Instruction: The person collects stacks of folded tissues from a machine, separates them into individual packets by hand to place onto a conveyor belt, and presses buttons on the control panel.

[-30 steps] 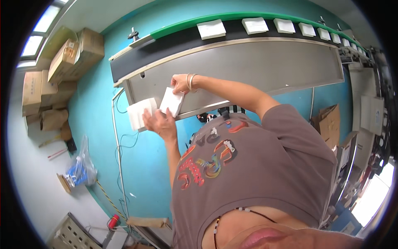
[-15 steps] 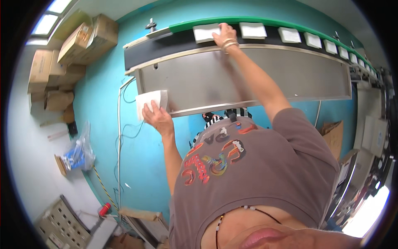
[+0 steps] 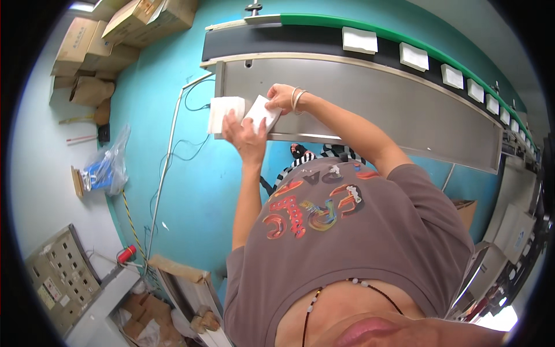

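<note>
Over the left end of the metal tray (image 3: 370, 98), my right hand (image 3: 281, 99) pinches the upper right corner of a tilted stack of white tissues (image 3: 261, 115). My left hand (image 3: 245, 136) reaches up from below. Some of its fingers press on the right side of another stack of white tissues (image 3: 224, 113) at the tray's left edge. Its thumb side touches the tilted stack, so it steadies both. The undersides of the two stacks are hidden.
Behind the tray runs a black conveyor belt (image 3: 312, 43) with a green rail (image 3: 335, 23). Several white stacks sit spaced along it, the nearest stack (image 3: 359, 40) right of my hands. Cardboard boxes (image 3: 78, 46) are piled at far left. A metal pipe (image 3: 167, 162) stands left of the tray.
My right hand has taken a tissue stack off the belt and brought it toward me, beside the left-hand stack. The left hand now touches both stacks. The view has shifted.
</note>
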The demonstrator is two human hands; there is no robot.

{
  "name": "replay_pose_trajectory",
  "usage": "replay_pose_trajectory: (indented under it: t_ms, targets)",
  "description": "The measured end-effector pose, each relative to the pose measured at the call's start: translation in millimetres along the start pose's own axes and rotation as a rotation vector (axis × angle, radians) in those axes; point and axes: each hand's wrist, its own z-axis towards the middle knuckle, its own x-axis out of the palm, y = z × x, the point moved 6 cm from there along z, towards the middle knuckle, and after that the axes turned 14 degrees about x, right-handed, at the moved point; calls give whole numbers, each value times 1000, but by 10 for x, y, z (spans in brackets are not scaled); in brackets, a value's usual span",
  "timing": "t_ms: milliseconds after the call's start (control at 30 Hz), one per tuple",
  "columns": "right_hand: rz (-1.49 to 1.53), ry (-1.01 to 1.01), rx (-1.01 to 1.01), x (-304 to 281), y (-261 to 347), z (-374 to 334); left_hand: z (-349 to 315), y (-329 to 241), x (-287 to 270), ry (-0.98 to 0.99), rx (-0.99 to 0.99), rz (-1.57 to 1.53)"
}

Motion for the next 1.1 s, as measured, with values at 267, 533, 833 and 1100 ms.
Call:
replay_pose_trajectory:
  t_ms: [267, 533, 833, 1100]
  targets:
    - [753, -425, -107, -1736, -213, 298, 51, 635, 186, 34, -128, 164]
    - [-374, -1277, -418, -1644, 102, -71, 41, 607, 224, -49, -61, 64]
    - [-24, 44, -19, 360, 313, 636, 40, 562, 317, -10, 14, 6]
    - [474, -6, -26, -696, -80, 1009, 152, 1491, 462, 148, -338, 127]
